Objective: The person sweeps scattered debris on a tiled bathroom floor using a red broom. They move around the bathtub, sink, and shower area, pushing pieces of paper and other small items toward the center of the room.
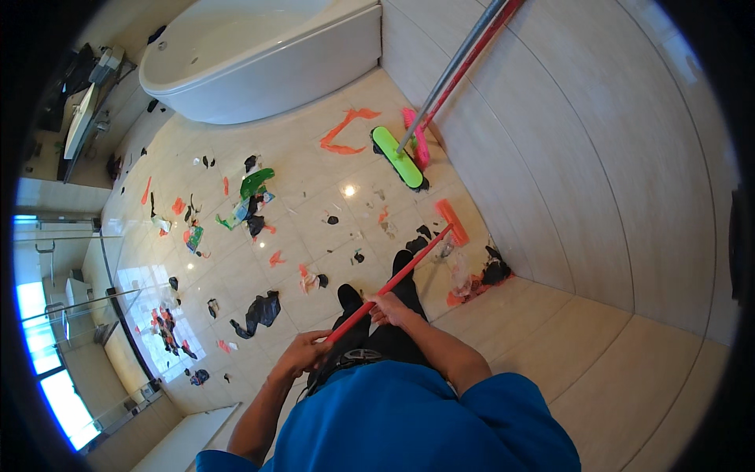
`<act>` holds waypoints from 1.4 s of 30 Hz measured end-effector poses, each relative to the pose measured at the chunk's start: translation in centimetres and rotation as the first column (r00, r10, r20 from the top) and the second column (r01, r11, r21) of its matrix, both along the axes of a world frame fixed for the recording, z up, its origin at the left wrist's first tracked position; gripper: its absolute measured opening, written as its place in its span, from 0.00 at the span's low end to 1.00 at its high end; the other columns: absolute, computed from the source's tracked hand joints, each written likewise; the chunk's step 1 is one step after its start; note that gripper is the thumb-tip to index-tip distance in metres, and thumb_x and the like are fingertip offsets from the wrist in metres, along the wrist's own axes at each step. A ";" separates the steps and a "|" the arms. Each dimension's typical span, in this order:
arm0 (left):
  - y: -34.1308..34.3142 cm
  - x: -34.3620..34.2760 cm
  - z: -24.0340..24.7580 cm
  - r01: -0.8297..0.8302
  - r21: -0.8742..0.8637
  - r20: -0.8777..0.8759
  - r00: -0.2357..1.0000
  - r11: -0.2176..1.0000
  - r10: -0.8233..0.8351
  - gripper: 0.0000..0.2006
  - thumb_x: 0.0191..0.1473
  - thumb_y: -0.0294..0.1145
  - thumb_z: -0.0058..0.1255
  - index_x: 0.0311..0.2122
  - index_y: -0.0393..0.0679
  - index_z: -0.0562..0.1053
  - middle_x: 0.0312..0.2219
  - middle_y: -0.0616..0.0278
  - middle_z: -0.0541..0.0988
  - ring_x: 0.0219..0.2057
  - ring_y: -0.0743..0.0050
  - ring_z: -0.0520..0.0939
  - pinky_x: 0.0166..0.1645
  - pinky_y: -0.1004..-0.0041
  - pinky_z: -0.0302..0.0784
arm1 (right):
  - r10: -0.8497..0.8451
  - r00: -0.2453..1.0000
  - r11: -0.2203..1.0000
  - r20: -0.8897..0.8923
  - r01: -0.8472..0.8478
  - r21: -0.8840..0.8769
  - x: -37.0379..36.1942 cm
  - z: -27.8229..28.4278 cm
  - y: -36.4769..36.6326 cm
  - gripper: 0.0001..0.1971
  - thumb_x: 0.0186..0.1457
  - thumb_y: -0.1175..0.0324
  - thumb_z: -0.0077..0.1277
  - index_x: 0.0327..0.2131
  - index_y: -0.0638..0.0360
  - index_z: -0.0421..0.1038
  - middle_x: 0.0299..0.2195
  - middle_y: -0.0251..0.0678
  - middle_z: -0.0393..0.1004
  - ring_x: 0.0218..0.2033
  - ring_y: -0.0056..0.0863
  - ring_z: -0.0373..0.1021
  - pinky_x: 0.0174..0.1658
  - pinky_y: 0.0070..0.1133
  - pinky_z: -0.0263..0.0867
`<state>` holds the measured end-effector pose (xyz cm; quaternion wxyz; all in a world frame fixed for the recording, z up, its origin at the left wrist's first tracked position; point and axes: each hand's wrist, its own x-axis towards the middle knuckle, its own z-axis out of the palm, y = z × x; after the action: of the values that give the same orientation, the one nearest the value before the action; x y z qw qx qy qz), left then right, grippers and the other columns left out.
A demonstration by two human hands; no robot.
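A bathroom, a white bathtub (283, 75) is standing ahead-left of the gripping right hand (389, 309), pale wall tiles (550, 141) are running to its right

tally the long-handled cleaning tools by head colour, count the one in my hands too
Lime-green-headed tool: 1
Pink-headed tool: 1
Orange-red-headed tool, held in the left hand and right hand: 1
Total: 3
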<state>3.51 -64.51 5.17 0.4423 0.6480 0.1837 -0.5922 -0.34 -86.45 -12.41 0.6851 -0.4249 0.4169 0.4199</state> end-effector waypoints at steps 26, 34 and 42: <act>-6.1 3.3 3.6 -0.064 0.027 0.026 0.998 0.998 0.064 0.18 0.49 0.33 0.46 0.48 0.42 0.67 0.13 0.69 0.67 0.09 0.87 0.63 0.12 0.84 0.55 | -0.275 0.947 0.935 -0.169 0.304 0.181 4.5 -2.7 -4.4 0.09 0.43 0.64 0.50 0.23 0.58 0.64 0.17 0.34 0.65 0.17 0.29 0.64 0.19 0.25 0.61; -5.9 6.5 1.2 0.046 -0.103 0.124 0.992 0.994 -0.034 0.19 0.51 0.33 0.45 0.49 0.42 0.65 0.12 0.68 0.68 0.09 0.86 0.65 0.11 0.85 0.55 | -0.373 0.897 0.901 -0.239 0.411 0.138 6.6 -6.1 -5.3 0.06 0.44 0.66 0.46 0.20 0.55 0.62 0.16 0.33 0.65 0.18 0.29 0.64 0.22 0.26 0.61; 4.2 12.5 3.4 0.141 -0.067 0.110 0.985 0.988 -0.133 0.18 0.50 0.32 0.45 0.48 0.41 0.66 0.13 0.67 0.70 0.10 0.86 0.67 0.11 0.84 0.56 | -0.286 0.908 0.915 -0.305 0.354 0.194 11.4 -2.2 2.9 0.07 0.46 0.65 0.45 0.22 0.57 0.62 0.18 0.36 0.65 0.18 0.32 0.64 0.22 0.27 0.61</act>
<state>16.01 -60.27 8.59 0.4335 0.6723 0.0929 -0.5928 11.04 -83.53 -14.64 0.7287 -0.2012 0.5158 0.4031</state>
